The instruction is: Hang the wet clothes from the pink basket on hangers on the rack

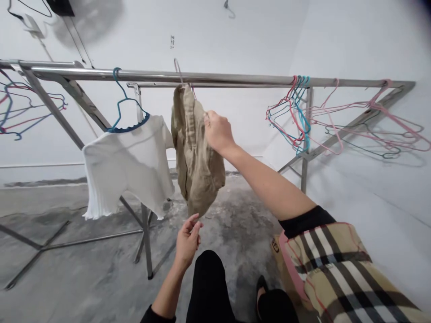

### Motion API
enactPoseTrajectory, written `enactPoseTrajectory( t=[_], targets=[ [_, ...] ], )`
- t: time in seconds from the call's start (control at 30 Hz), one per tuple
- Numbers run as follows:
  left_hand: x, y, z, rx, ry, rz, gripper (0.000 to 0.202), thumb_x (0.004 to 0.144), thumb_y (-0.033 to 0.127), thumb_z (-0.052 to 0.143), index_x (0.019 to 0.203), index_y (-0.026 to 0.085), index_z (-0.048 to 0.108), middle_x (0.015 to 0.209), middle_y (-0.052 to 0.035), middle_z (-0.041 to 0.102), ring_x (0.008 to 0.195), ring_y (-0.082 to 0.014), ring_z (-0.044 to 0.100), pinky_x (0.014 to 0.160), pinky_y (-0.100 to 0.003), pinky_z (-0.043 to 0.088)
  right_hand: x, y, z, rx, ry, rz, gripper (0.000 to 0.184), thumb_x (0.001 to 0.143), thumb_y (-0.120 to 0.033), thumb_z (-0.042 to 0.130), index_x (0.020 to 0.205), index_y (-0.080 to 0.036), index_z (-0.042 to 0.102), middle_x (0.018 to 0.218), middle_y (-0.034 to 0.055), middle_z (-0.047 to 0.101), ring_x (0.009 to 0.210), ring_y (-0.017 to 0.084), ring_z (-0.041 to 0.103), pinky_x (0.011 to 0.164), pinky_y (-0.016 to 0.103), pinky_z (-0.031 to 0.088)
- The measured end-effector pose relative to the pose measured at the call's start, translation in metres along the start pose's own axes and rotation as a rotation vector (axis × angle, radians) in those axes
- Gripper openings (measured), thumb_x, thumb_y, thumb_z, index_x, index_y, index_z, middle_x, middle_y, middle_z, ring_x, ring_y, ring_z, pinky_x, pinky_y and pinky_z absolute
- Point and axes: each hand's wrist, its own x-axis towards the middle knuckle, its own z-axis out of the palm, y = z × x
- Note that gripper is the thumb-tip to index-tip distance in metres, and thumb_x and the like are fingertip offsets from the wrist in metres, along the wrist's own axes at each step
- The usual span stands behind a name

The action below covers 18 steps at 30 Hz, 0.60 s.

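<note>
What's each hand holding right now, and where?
The right hand pinches the upper side edge of the khaki shirt; the left hand, just below its hem, holds nothing.

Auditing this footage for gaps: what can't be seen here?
Head view:
- Wire hanger in the khaki garment: shoulders hidden by the cloth.
- Right hand: fingertips hidden behind the hand.
- Cardboard box: mostly hidden by the plaid fabric.
- Black object: cut off by the top edge.

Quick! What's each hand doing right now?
Left hand: open, holding nothing.
Right hand: closed, holding the khaki shirt.
</note>
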Motion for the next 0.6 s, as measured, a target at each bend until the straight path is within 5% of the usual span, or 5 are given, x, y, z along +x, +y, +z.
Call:
enactPoseTrajectory(
  t=[0.17,0.33,0.47,0.6],
  targets=[
    [0.0,0.0,0.005,-0.014,-0.049,-0.06,0.057,0.072,0.055,0.069,0.116,0.022,0.055,0.077,0.0037,0.058,0.033,-0.001,0.032,0.031,-0.018,0.02,-0.009,-0.029,0.026,-0.03,-0.181,0.011,0.03,0.102,-0.031,0.028,0.098,-0.017,0.054,0.091,0.0079,0.063,0.091,0.022,0.061,0.084,0.036,0.043],
    [0.001,-0.001,0.019,0.007,-0.119,-0.077,0.055,0.074,0.055,0.068,0.116,0.022,0.056,0.072,0.0052,0.056,0.033,-0.0007,0.03,0.032,-0.018,0.02,-0.042,-0.033,0.023,-0.022,-0.263,-0.04,0.032,0.1,-0.039,0.036,0.118,-0.016,0.051,0.12,0.0099,0.06,0.111,0.025,0.056,0.095,0.036,0.044],
    [0.002,-0.004,0.031,0.005,-0.183,-0.084,0.053,0.076,0.052,0.068,0.117,0.021,0.057,0.069,0.0056,0.055,0.035,-0.0007,0.03,0.034,-0.016,0.021,-0.108,0.006,0.014,-0.023,-0.298,-0.083,0.05,0.098,-0.044,0.04,0.139,-0.016,0.039,0.135,0.0084,0.053,0.121,0.024,0.049,0.107,0.034,0.039],
    [0.004,-0.01,0.05,0.07,-0.235,-0.104,0.047,0.081,0.05,0.064,0.117,0.02,0.059,0.059,0.0067,0.053,0.036,-0.0022,0.028,0.035,-0.016,0.02,-0.21,0.091,0.01,0.046,-0.507,0.14,0.047,0.097,-0.036,0.043,0.141,-0.02,0.041,0.139,0.0093,0.05,0.127,0.023,0.045,0.105,0.037,0.041]
  ],
)
